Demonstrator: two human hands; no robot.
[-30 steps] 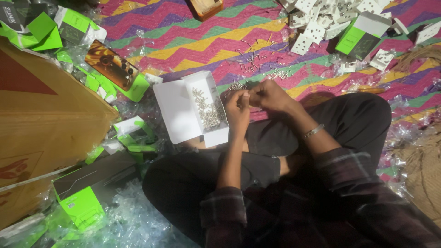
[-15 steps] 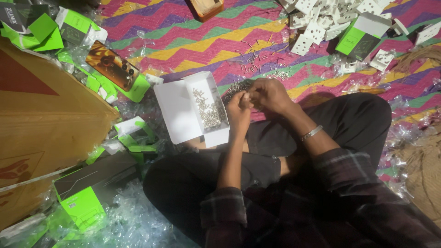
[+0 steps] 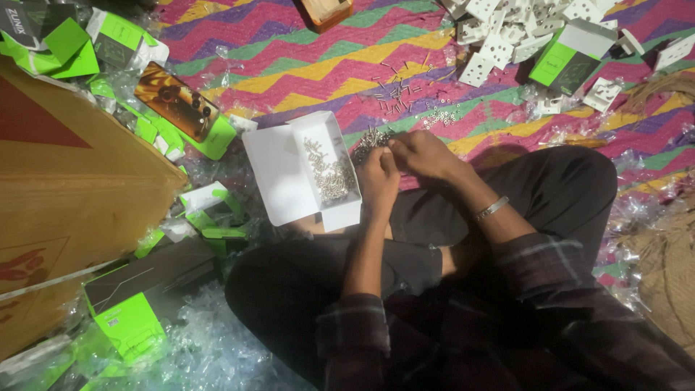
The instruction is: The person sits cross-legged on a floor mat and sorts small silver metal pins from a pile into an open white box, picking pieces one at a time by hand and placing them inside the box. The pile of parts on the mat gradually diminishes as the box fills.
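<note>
Far left, a big brown cardboard carton (image 3: 65, 188) fills that side, its edge running right up against the green and white packs (image 3: 184, 116) scattered beside it. More green boxes (image 3: 130, 326) sit near left on crinkled clear plastic wrap (image 3: 210, 355).

Moving right, your white box (image 3: 329, 174) lies open on the zigzag mat (image 3: 289, 65), its lid flap spread flat to the left. Inside the tray there's a heap of small silver screws (image 3: 333, 177), piled toward the near end.

Just right of the box comes your left hand (image 3: 378, 177), curled, fingers bunched, touching the box's right wall. Whether it pinches a screw, you can't tell from here. Your right hand (image 3: 423, 156) meets it fingertip to fingertip, knuckles up, fingers closed down over a small cluster of loose screws (image 3: 369, 139) on the mat just beyond the box corner; what it holds is hidden.

Farther out, more loose screws and washers (image 3: 413, 98) lie strewn over the mat, well apart from both hands.

Far right, a pile of white switch plates (image 3: 507, 36) surrounds another green and white box (image 3: 568, 54). Bare mat lies between the box and that pile.
</note>
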